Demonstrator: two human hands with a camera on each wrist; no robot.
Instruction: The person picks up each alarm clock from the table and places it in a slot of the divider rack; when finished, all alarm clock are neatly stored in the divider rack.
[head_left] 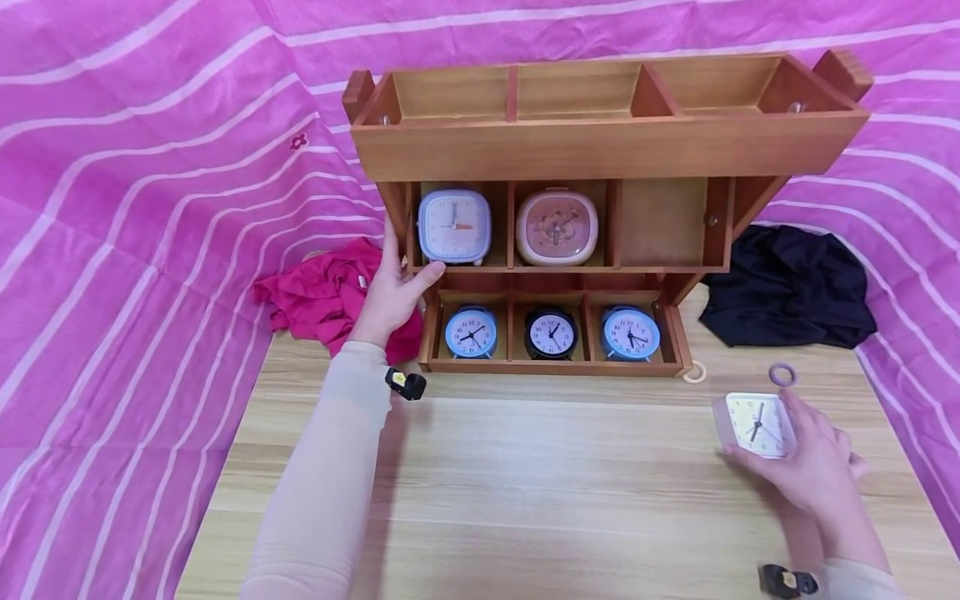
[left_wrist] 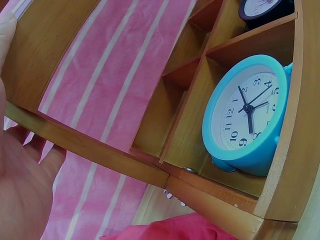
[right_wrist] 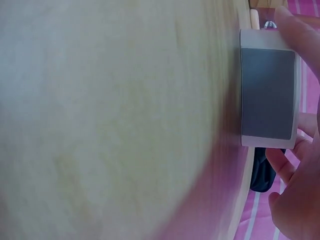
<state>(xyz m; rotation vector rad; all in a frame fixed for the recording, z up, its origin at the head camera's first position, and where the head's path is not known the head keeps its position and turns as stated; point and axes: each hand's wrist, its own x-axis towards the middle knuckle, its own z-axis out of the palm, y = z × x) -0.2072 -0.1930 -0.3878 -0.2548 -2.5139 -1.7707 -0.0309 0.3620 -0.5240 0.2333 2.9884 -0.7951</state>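
At the left side of a tiered wooden shelf (head_left: pixel 607 152), my left hand (head_left: pixel 388 300) grips the middle tier's side panel, thumb in front and fingers behind. Over the table at right, my right hand (head_left: pixel 813 458) holds a white square alarm clock (head_left: pixel 759 427) between thumb and fingers; the right wrist view shows the clock's (right_wrist: pixel 268 92) grey panel. The middle tier holds a lavender-blue clock (head_left: pixel 453 237) and a pink clock (head_left: pixel 557 246), with its right compartment empty. Below stand a blue round clock (head_left: pixel 471 335), a black clock (head_left: pixel 551 335) and another blue clock (head_left: pixel 631 335).
A red cloth (head_left: pixel 330 296) lies left of the shelf, a black cloth (head_left: pixel 787 287) to its right. A cream ring (head_left: pixel 695 367) and a purple ring (head_left: pixel 782 367) lie on the wooden table (head_left: pixel 540 492). Pink striped fabric (head_left: pixel 150 250) hangs around the table.
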